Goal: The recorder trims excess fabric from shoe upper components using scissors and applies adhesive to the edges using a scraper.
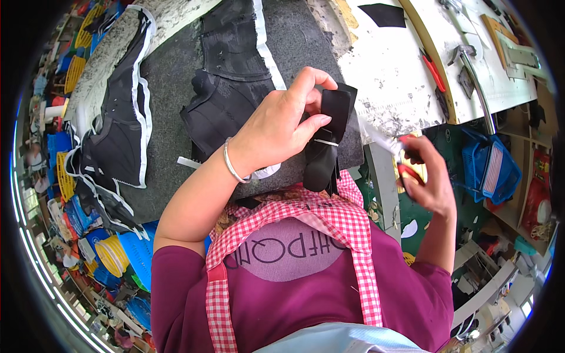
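My left hand (276, 123), with a silver bangle at the wrist, pinches a piece of black fabric (337, 112) between thumb and fingers. Below it hangs a dark folded part (321, 167), with a thin white strip across its top. To the right, my right hand (434, 173) is closed round scissors (406, 167) with red and black handles. Their blades are smeared by motion and point toward the fabric, apart from it. Beneath my left forearm lies a black garment piece (235, 59) edged in white tape. Another white-edged black garment (120, 123) lies farther left.
A dark grey board (170, 76) carries the garments on a white, lint-strewn table (388, 65). At the far right are a red-handled tool (434, 72), a wooden strip (432, 53) and a curved metal rod (479, 88). Blue baskets (491, 165) sit lower right.
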Action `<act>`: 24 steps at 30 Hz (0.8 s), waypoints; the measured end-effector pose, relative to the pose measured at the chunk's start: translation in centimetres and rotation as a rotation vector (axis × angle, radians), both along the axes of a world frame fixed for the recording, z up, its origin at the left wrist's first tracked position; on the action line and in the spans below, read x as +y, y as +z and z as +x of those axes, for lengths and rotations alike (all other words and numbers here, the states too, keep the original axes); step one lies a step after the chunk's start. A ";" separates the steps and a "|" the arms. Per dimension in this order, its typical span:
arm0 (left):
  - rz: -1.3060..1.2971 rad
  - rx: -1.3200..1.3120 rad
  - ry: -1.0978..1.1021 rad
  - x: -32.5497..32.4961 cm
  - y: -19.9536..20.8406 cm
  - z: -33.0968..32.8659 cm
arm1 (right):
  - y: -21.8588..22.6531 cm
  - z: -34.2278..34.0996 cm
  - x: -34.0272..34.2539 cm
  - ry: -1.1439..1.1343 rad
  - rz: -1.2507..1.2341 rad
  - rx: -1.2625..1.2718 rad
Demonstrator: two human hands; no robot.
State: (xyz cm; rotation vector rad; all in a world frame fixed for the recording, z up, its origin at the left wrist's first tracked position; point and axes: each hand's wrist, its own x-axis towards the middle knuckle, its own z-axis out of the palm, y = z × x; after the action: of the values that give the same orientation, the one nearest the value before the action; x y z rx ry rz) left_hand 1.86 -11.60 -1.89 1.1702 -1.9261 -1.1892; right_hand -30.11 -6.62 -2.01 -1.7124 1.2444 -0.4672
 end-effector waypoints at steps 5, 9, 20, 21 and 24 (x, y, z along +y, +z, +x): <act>-0.049 0.002 -0.021 0.2 -0.2 -0.1 | 0.0 1.2 0.2 0.055 -0.137 0.209; 0.071 0.073 -0.002 0.6 -0.3 -0.1 | 0.1 1.4 0.3 0.037 -0.091 0.258; 0.155 0.143 0.003 1.0 -1.1 -0.5 | 0.6 4.1 -0.1 0.184 -0.373 0.399; 0.152 0.150 0.009 1.2 -1.1 -0.6 | 0.5 4.1 0.0 0.182 -0.373 0.401; 0.069 0.194 0.053 1.4 -1.9 -1.1 | -0.1 4.3 0.4 0.129 -0.278 0.390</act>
State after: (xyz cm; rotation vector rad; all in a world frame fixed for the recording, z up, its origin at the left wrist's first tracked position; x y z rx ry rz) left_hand 0.79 -10.19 -3.80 1.0906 -1.7122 -1.2998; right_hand -25.86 -6.22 -2.13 -2.1813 1.3773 -0.2420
